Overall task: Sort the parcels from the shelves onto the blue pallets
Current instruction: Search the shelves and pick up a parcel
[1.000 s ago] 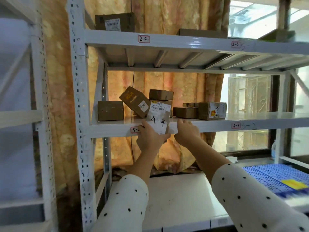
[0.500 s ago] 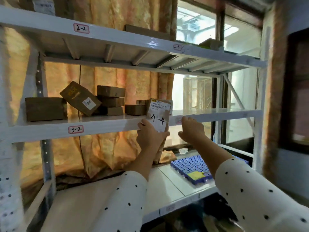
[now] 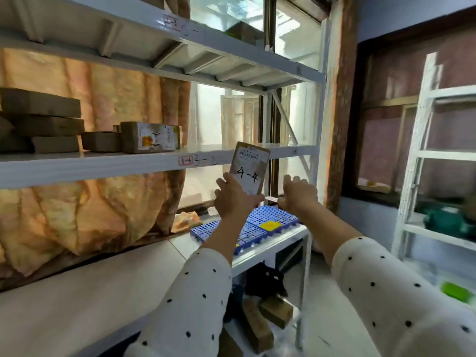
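The left hand is gripping a flat parcel by its lower edge, holding it upright with the handwritten "4-4" label facing the camera; the parcel is hanging in the air just in front of the middle shelf, well clear of the other boxes resting at the left; the right hand is hovering just beside it, fingers loosely spread and holding nothing. This is looking like the carrying step, the parcel being off the shelf and not yet placed; a blue pallet with a yellow tag is lying on the lower surface directly beneath the hands; the next move is calling for matching the label to the right pallet, then lowering the parcel flat onto it.
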